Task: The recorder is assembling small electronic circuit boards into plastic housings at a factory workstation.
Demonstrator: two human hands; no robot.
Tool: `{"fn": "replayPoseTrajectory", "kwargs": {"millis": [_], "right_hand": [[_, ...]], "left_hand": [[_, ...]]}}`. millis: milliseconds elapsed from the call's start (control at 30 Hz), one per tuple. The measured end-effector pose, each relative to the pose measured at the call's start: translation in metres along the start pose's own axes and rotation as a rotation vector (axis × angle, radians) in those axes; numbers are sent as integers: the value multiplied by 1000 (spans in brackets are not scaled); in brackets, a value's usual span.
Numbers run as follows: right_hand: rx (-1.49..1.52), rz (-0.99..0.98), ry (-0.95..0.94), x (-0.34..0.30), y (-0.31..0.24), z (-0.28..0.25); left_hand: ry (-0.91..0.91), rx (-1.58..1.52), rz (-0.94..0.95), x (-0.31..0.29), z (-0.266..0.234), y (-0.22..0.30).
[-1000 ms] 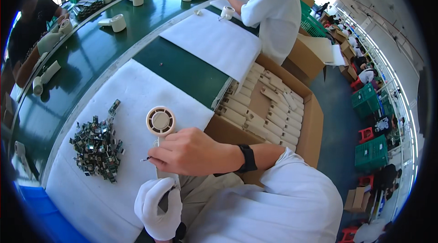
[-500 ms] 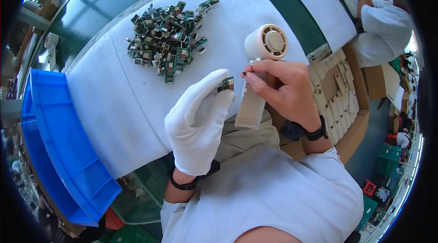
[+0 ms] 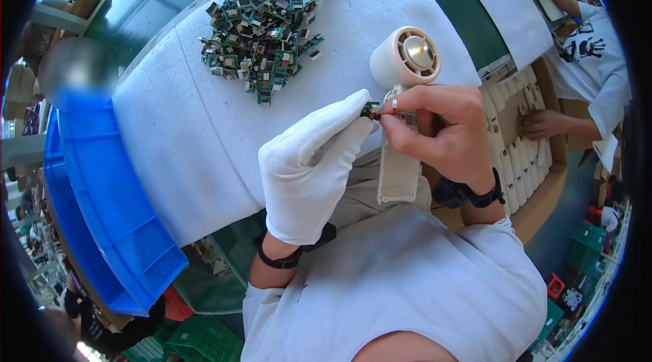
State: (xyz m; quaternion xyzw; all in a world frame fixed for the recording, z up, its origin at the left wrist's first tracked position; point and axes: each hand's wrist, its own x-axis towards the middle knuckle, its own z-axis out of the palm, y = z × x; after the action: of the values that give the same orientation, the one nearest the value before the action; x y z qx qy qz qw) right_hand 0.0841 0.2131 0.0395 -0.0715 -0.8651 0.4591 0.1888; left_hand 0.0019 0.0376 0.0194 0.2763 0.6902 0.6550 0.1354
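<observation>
Gloved left hand and bare right hand: fingers pinched together on a small circuit board. Cream handheld fan sits under the right hand. Pile of circuit boards lies beyond the fan on the white surface.

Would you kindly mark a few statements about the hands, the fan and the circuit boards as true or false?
1. The left hand wears a white glove. True.
2. The right hand is gloved too. False: it is bare, with a black band at the wrist.
3. Both hands pinch a small green circuit board beside the cream plastic handheld fan. True.
4. The pile of green circuit boards lies in the blue plastic bin. False: it lies on the white foam sheet.
5. The cardboard box holds rows of cream parts. True.
</observation>
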Motion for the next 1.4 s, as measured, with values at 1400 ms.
{"fn": "replayPoseTrajectory", "kwargs": {"millis": [1400], "right_hand": [[-207,-263,96,-2,-4,8]], "left_hand": [[7,135,173,-6,2,-4]]}}
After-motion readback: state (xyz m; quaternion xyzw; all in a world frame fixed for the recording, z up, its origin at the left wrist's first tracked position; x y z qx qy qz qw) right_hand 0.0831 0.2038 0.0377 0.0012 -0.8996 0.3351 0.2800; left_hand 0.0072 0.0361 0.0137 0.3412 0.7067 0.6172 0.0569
